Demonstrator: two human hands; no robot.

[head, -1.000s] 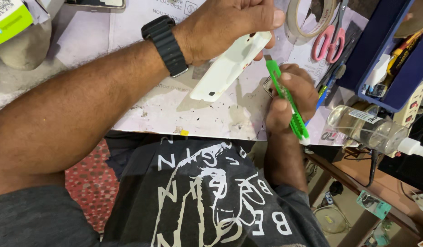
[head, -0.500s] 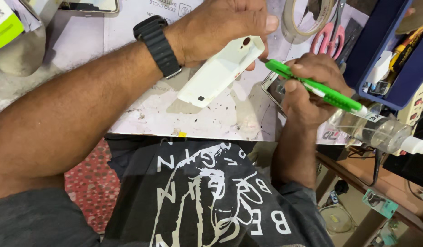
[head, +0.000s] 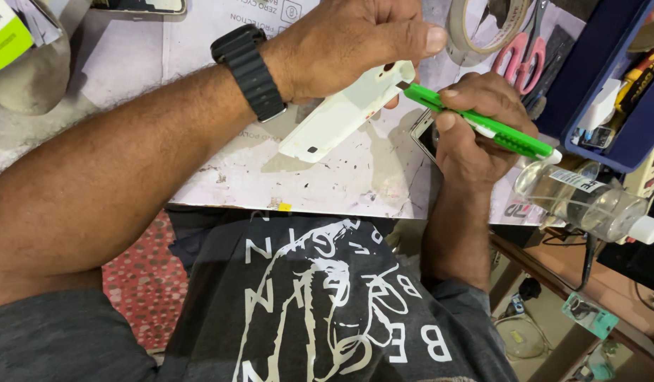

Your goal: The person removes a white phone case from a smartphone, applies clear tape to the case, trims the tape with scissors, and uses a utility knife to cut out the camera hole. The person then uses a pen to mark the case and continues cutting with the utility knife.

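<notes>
Dark printed shirt (head: pixel 320 304) nearest the camera; above it the worn white work mat (head: pixel 306 177) on the table edge; right hand (head: pixel 475 127) clenched round a green utility knife (head: pixel 482 124), tip touching the end of a white phone case (head: pixel 348 110); left hand (head: pixel 348 42), black watch (head: pixel 249 71) on the wrist, grips that case, tilted above the mat; clear bottle (head: pixel 581 201) just right; pink scissors (head: pixel 521 46) and tape roll (head: pixel 482 32) beyond.

Green cutter (head: pixel 482 125) against white case (head: pixel 345 113)
</notes>
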